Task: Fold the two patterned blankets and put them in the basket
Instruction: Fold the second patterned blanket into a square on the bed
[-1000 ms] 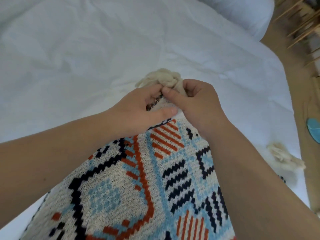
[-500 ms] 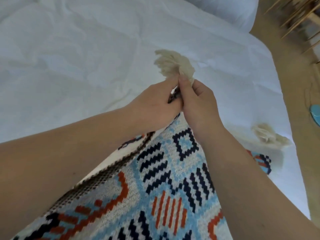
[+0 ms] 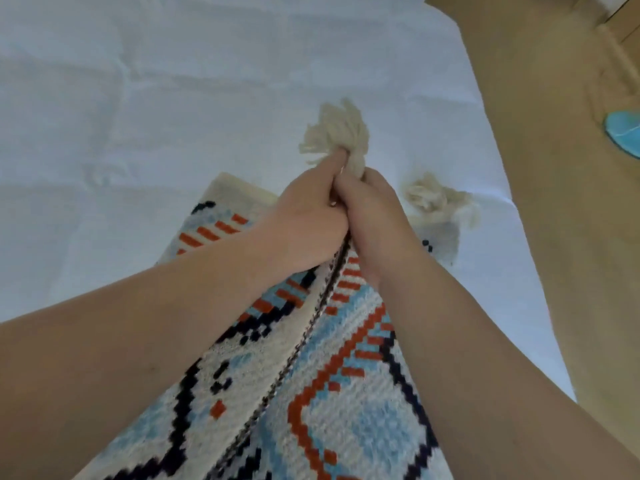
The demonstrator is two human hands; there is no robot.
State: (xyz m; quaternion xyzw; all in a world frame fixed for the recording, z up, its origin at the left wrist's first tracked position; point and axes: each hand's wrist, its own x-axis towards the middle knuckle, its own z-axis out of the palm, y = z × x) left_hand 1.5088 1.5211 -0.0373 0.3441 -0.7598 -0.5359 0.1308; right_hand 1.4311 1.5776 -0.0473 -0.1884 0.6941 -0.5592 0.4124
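Up over the white bed sheet (image 3: 145, 126), the left hand (image 3: 304, 216) and right hand (image 3: 372, 211) press together, both pinching one corner of the patterned blanket (image 3: 346, 393), its cream tassel (image 3: 334, 133) sticking out above the fingers. A second tassel (image 3: 436, 199) lies on the sheet just beside them. The blanket's lower part is cut off.

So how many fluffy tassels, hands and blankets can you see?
Tassels: 2, one sticking out above the hands, one lying on the white sheet
Hands: 2, left hand and right hand, both gripping the blanket's corner
Patterned blankets: 1
Total: 5
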